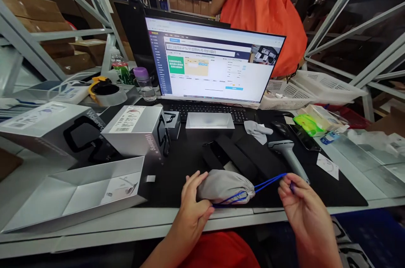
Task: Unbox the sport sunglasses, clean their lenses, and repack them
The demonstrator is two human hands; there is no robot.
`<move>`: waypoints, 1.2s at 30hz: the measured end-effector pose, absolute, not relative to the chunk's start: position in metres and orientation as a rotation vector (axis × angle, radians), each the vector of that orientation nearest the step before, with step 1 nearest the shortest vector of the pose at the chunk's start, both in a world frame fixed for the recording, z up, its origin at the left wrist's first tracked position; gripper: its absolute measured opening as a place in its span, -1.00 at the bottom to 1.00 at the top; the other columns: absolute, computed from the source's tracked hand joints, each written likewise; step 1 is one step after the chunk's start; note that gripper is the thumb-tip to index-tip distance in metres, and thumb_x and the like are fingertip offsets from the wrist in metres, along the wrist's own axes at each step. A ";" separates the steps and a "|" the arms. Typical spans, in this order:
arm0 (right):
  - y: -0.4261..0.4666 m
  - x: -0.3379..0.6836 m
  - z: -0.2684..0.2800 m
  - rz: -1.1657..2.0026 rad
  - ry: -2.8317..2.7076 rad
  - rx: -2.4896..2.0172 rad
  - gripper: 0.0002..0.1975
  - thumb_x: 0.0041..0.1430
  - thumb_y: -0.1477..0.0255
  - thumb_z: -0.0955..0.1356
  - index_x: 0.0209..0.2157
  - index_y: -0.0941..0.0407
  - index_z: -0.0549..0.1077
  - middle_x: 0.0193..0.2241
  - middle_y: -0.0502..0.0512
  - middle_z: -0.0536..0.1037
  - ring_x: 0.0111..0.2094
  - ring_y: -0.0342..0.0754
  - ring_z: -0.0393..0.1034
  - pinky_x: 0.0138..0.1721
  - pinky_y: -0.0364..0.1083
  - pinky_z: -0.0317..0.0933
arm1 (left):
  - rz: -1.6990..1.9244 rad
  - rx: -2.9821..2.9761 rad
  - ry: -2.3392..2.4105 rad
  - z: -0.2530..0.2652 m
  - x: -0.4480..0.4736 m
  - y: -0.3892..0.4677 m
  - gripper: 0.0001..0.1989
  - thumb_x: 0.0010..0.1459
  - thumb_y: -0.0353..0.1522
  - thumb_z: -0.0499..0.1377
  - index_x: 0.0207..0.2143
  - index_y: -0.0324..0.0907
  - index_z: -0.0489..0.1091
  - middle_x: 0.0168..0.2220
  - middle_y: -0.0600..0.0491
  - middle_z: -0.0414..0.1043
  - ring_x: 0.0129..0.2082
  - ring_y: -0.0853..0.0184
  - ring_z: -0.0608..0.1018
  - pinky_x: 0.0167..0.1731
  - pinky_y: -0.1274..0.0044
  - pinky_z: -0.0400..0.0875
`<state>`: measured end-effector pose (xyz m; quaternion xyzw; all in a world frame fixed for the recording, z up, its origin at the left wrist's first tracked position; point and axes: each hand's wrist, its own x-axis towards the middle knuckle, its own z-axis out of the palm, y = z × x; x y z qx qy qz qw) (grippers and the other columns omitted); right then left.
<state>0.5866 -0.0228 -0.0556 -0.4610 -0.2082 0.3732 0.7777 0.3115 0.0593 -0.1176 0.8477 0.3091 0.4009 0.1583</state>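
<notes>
1 pouch (225, 184), part. behind L fingers (192, 182)

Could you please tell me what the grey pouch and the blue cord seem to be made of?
Grey pouch: probably soft, matte fabric, since it gathers into creases at its neck.
Blue cord: likely textile, thin and bending along the pouch; the exact fibre cannot be told.

Free: black mat (185, 152) just below frame centre, between silver box (139, 131) and black case (236, 155). Blocked: lower centre, grey pouch (224, 184); right of centre, scanner (293, 159); upper centre, monitor (218, 63).
</notes>
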 end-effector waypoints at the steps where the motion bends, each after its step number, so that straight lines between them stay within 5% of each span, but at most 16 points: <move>1: -0.023 0.579 -0.052 0.728 -0.566 -1.057 -0.79 0.15 0.47 0.40 -0.15 0.09 0.58 -0.25 0.12 0.57 -0.28 -0.09 0.52 -0.26 -0.12 0.48 | 1.107 2.417 0.840 -0.119 0.314 0.060 -0.63 0.36 -0.41 0.00 -0.50 -0.18 0.44 0.37 -0.12 0.05 0.35 0.06 0.19 0.25 0.12 0.27; 4: -0.020 0.550 -0.038 0.496 -1.242 -1.292 -0.46 0.20 0.37 0.39 0.22 0.03 0.40 0.14 0.25 0.46 0.12 0.16 0.43 0.09 0.12 0.39 | 1.093 2.454 0.738 -0.114 0.320 0.061 -0.70 0.33 -0.46 0.02 -0.45 -0.18 0.44 0.40 -0.11 0.01 0.35 0.13 0.21 0.23 0.26 0.36; 7: -0.008 0.518 -0.031 0.139 -2.025 -1.509 -0.13 0.04 0.42 0.48 0.37 0.16 0.17 0.23 0.39 0.37 0.21 0.32 0.31 0.15 0.21 0.32 | 1.169 2.566 0.686 -0.101 0.325 0.062 -0.78 0.28 -0.51 0.07 -0.39 -0.19 0.46 0.33 -0.15 0.17 0.31 0.14 0.29 0.22 0.26 0.39; 12: 0.020 0.482 -0.042 -0.384 -2.328 -1.913 -0.37 0.03 0.66 0.35 0.20 0.39 0.36 -0.17 0.51 0.58 -0.20 0.31 0.49 -0.25 0.22 0.41 | 1.210 2.702 0.516 -0.088 0.327 0.063 -0.82 0.26 -0.51 0.08 -0.37 -0.18 0.44 0.14 -0.19 0.46 0.21 0.14 0.45 0.17 0.33 0.48; 15: 0.022 0.490 -0.037 -0.236 -2.308 -1.808 -0.41 -0.08 0.66 0.34 0.07 0.31 0.47 -0.22 0.41 0.59 -0.27 0.24 0.48 -0.28 0.16 0.40 | 1.184 2.666 0.422 -0.091 0.318 0.062 -0.81 0.32 -0.45 0.04 -0.24 -0.17 0.46 0.17 -0.20 0.42 0.27 0.11 0.40 0.23 0.29 0.42; 18: 0.014 0.524 -0.023 0.020 -2.005 -1.656 -0.35 -0.25 0.65 0.32 0.01 0.16 0.46 -0.11 0.30 0.57 -0.14 0.21 0.48 -0.15 0.11 0.41 | 1.232 2.451 0.413 -0.090 0.308 0.070 -0.69 0.41 -0.23 -0.07 0.04 -0.15 0.33 0.29 -0.29 0.24 0.33 -0.01 0.31 0.19 0.11 0.41; 22: 0.004 0.582 -0.012 0.298 -1.273 -1.565 -0.51 -0.12 0.50 0.43 -0.07 0.04 0.39 -0.29 0.08 0.57 -0.32 0.08 0.49 -0.33 -0.03 0.39 | 1.246 2.476 0.762 -0.080 0.315 0.104 -0.47 0.33 -0.50 -0.05 0.32 -0.16 0.02 0.35 -0.31 0.15 0.35 0.01 0.29 0.23 -0.01 0.29; 26: 0.013 0.594 -0.019 0.315 -0.860 -1.425 -0.50 -0.02 0.32 0.46 -0.01 0.04 0.34 -0.25 0.09 0.56 -0.24 0.10 0.52 -0.27 0.01 0.42 | 0.884 3.082 0.861 -0.075 0.343 0.144 -0.42 0.11 -0.70 -0.02 0.13 -0.16 0.34 0.30 -0.18 0.28 0.32 0.00 0.32 0.25 -0.03 0.20; 30: 0.033 0.556 -0.017 0.389 -1.104 -1.339 -0.58 0.02 0.33 0.45 -0.07 0.05 0.34 -0.27 0.10 0.56 -0.30 0.07 0.50 -0.29 -0.01 0.42 | 0.887 3.201 0.750 -0.075 0.357 0.151 -0.75 0.17 -0.65 0.05 -0.33 -0.18 0.41 -0.22 -0.03 0.53 -0.16 0.22 0.58 0.06 0.27 0.45; 33: 0.044 0.528 -0.007 0.434 -1.404 -1.328 -0.68 -0.03 0.42 0.44 -0.20 0.04 0.36 -0.37 0.01 0.54 -0.39 0.00 0.45 -0.38 -0.09 0.35 | 0.954 3.204 0.735 -0.079 0.351 0.130 -0.81 0.22 -0.58 0.09 -0.39 -0.16 0.37 -0.39 0.02 0.46 -0.38 0.25 0.51 -0.25 0.39 0.50; 36: 0.053 0.515 -0.001 0.299 -1.767 -1.500 -0.61 -0.15 0.58 0.38 -0.21 0.05 0.35 -0.35 0.00 0.54 -0.36 -0.01 0.45 -0.36 -0.11 0.28 | 1.209 3.201 0.695 -0.088 0.342 0.103 -0.82 0.26 -0.55 0.07 -0.32 -0.19 0.42 -0.37 -0.02 0.48 -0.37 0.25 0.51 -0.28 0.39 0.48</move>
